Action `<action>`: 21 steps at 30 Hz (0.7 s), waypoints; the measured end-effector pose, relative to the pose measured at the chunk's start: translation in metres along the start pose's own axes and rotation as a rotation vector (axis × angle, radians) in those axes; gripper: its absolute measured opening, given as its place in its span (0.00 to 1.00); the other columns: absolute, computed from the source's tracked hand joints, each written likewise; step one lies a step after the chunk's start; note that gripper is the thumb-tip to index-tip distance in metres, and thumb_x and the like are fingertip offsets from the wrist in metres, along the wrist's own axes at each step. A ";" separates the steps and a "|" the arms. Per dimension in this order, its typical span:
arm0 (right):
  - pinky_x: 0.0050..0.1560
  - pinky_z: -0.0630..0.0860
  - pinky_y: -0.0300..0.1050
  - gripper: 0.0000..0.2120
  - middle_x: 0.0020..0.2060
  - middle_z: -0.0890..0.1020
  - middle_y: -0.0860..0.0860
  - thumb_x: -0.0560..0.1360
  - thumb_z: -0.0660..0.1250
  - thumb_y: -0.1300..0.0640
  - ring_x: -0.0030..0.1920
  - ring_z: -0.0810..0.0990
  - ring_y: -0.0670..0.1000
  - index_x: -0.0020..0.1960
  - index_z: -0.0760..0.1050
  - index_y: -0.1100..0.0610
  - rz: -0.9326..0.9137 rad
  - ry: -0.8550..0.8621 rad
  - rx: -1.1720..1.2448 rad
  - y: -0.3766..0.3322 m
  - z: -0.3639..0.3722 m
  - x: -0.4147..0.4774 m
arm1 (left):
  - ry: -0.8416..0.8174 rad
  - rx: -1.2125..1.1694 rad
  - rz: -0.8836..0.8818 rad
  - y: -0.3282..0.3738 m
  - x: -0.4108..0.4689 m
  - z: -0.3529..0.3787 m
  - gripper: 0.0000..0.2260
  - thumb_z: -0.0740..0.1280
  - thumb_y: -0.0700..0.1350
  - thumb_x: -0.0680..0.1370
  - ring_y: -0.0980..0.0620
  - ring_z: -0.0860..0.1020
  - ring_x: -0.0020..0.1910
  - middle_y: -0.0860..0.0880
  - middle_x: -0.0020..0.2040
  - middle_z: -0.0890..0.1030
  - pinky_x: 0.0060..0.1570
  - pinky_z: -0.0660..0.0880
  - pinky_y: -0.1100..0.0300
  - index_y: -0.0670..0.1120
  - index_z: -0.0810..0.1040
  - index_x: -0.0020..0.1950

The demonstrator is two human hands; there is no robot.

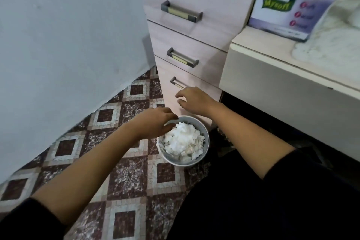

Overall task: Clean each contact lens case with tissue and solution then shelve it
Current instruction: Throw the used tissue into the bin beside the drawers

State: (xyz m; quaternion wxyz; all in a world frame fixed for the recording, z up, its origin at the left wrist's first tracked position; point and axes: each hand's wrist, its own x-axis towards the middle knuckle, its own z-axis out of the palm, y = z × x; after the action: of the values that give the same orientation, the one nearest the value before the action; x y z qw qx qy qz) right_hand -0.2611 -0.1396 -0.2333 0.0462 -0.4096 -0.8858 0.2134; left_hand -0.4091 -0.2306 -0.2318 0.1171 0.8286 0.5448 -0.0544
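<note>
A small round grey waste bin [206,138] stands on the tiled floor, filled with crumpled white tissues [184,142]. My left hand [157,122] hovers over the bin's left rim, fingers loosely bent and touching the tissue pile, holding nothing I can see. My right hand [192,100] hangs above and behind the bin, in front of the lowest drawer, fingers relaxed and empty. A purple and white tissue box [288,9] sits on the desk at the upper right. No contact lens case is in view.
A pale drawer unit [194,31] with three handled drawers stands behind the bin. A white desk [272,84] juts out on the right. A light blue wall [68,45] fills the left. Patterned floor tiles [124,181] lie below; my dark-clothed legs are at the lower right.
</note>
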 end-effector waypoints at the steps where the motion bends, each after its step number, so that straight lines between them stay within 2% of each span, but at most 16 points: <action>1: 0.64 0.65 0.46 0.16 0.63 0.76 0.56 0.78 0.59 0.58 0.65 0.71 0.54 0.64 0.73 0.60 -0.015 0.029 -0.010 -0.003 -0.008 0.000 | 0.009 -0.002 0.003 0.001 -0.001 -0.006 0.18 0.58 0.51 0.80 0.48 0.75 0.59 0.47 0.64 0.74 0.58 0.73 0.52 0.48 0.71 0.69; 7: 0.65 0.67 0.47 0.16 0.63 0.76 0.55 0.78 0.58 0.57 0.64 0.72 0.54 0.64 0.74 0.59 -0.079 0.141 -0.083 -0.027 -0.063 -0.004 | 0.109 0.030 0.028 0.014 -0.007 -0.047 0.16 0.59 0.50 0.80 0.48 0.76 0.59 0.48 0.64 0.75 0.59 0.72 0.55 0.48 0.73 0.67; 11: 0.61 0.67 0.46 0.16 0.62 0.76 0.55 0.79 0.58 0.57 0.63 0.72 0.54 0.64 0.73 0.57 -0.096 0.237 -0.121 -0.040 -0.104 -0.021 | 0.207 0.044 0.083 0.028 -0.012 -0.080 0.15 0.61 0.48 0.79 0.46 0.76 0.59 0.46 0.62 0.77 0.58 0.73 0.51 0.46 0.75 0.65; 16: 0.63 0.68 0.47 0.15 0.62 0.76 0.56 0.79 0.58 0.57 0.63 0.72 0.55 0.64 0.74 0.59 -0.099 0.320 -0.165 -0.044 -0.151 -0.043 | 0.258 0.063 0.132 0.054 -0.012 -0.121 0.21 0.56 0.56 0.76 0.47 0.75 0.60 0.46 0.60 0.77 0.57 0.73 0.50 0.47 0.75 0.64; 21: 0.62 0.68 0.46 0.16 0.62 0.76 0.56 0.79 0.58 0.57 0.62 0.73 0.55 0.65 0.73 0.57 -0.064 0.405 -0.225 -0.035 -0.192 -0.075 | 0.303 0.079 0.199 0.087 0.003 -0.153 0.20 0.56 0.56 0.78 0.50 0.73 0.60 0.50 0.62 0.76 0.58 0.71 0.52 0.49 0.74 0.65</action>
State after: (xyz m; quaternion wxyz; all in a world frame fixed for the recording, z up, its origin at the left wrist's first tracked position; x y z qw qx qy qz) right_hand -0.1865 -0.1504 -0.0377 0.1837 -0.4183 -0.8892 0.0254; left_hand -0.3337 -0.2226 -0.0727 0.0058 0.8810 0.4691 0.0616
